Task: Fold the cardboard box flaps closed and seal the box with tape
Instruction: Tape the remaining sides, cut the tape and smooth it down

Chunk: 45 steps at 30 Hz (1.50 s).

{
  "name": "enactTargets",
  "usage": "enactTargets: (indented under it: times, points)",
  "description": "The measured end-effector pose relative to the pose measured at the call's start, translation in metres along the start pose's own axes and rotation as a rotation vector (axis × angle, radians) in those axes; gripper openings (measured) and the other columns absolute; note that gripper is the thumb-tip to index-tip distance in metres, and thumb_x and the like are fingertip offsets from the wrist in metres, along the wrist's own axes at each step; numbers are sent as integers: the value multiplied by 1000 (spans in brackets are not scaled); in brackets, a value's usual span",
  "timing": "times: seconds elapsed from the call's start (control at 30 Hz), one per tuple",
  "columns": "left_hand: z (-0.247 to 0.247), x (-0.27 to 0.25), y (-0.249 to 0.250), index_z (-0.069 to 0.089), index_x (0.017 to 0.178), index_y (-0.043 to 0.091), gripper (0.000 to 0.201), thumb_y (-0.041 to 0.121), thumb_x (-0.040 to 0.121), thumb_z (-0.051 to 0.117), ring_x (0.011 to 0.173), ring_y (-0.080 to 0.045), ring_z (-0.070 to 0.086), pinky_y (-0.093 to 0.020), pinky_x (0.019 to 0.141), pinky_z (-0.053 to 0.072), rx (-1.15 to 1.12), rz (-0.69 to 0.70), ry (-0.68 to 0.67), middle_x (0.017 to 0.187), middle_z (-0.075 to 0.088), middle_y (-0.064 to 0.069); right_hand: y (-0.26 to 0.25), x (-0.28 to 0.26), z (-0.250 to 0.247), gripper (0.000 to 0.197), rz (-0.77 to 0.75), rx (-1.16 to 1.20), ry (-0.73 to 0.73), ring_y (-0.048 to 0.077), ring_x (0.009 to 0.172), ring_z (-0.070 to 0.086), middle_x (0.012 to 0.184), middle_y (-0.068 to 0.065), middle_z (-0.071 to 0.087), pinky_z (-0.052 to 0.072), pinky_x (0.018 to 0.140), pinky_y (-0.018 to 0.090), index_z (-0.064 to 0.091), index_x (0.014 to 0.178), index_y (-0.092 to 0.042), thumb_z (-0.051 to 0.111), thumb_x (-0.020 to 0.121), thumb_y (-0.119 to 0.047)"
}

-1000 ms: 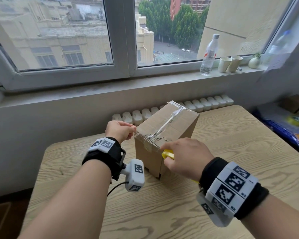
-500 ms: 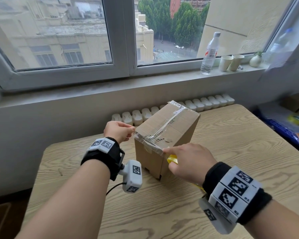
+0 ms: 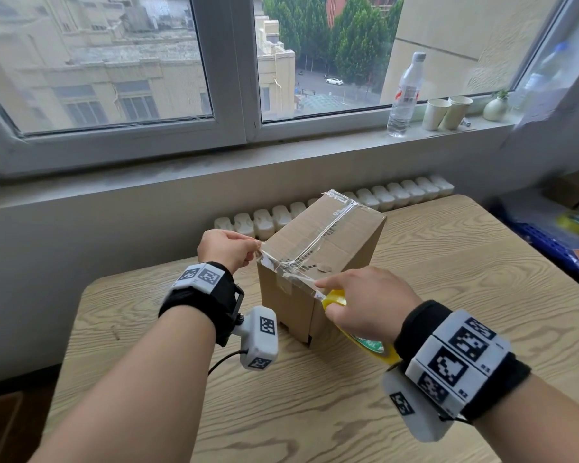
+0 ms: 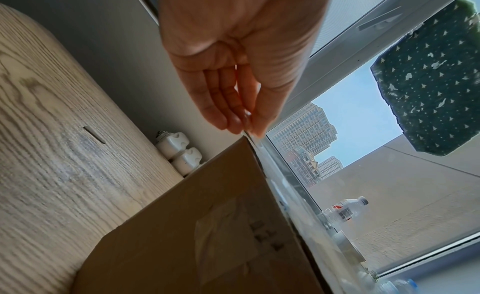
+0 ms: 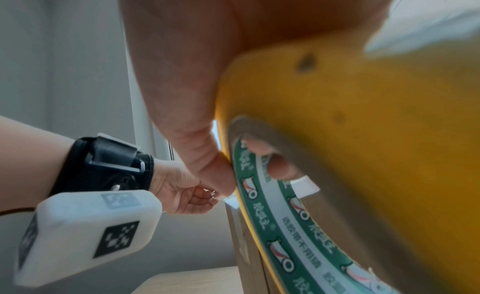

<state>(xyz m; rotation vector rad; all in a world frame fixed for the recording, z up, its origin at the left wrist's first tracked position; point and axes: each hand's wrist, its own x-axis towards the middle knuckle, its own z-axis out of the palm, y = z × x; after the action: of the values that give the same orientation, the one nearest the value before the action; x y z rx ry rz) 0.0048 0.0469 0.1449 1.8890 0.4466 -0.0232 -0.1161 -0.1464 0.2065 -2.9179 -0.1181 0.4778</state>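
Note:
A closed cardboard box [image 3: 325,248] stands on the wooden table [image 3: 448,269], with clear tape along its top seam. A second strip of clear tape [image 3: 288,272] stretches across the box's near top edge. My left hand [image 3: 228,248] pinches the strip's free end at the box's left corner; the left wrist view shows the fingertips [image 4: 244,125] meeting above the box [image 4: 207,226] edge. My right hand [image 3: 365,302] grips the yellow tape roll [image 3: 358,332] at the box's right front corner, with fingers through the roll's [image 5: 363,154] core.
On the windowsill stand a water bottle [image 3: 405,95], two paper cups [image 3: 447,111] and a small vase [image 3: 495,106]. A white radiator [image 3: 348,205] runs behind the table. Boxes and another tape roll [image 3: 577,222] lie at the far right.
The right hand has drawn the roll to the right and slightly down, pulling the strip longer across the box's near edge. The left hand stays pinching the tape end.

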Motion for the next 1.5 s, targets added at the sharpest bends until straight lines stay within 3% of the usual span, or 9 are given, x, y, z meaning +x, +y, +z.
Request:
enactTargets:
  times: [0.27,0.83,1.2,1.37,1.5]
  points:
    - [2,-1,2,74,55,16,17,12,68,82,68,-20,68,-38,77,60,38,0,-1,67,74,-7,3,2,-1,48,2,16,-24,19,125,48,136,-8,55,41,99,36,47,134,-47,48,87,-40]
    - [3,4,-1,74,63,14,12,12,72,82,65,-17,66,-36,77,61,48,12,-21,70,74,-8,1,7,5,50,1,5,-16,22,122,50,134,-6,57,42,97,37,47,135,-44,48,85,-40]
    - [5,11,-3,73,69,12,9,10,78,76,75,-18,63,-33,75,59,49,-26,-76,73,69,-6,2,9,6,50,6,17,-21,20,122,51,134,-7,57,42,95,35,48,134,-46,49,85,-40]
    - [8,18,-1,71,63,13,14,6,76,71,77,-19,59,-32,67,58,86,-54,-80,68,63,-4,1,9,7,51,0,11,-13,21,116,54,129,-6,60,44,90,35,47,134,-45,49,84,-39]
    - [11,22,-3,71,65,14,9,11,73,74,79,-20,59,-33,67,59,132,-56,-78,72,64,-5,1,6,10,53,-6,5,-30,22,98,55,113,-2,65,45,82,34,43,135,-41,49,83,-37]
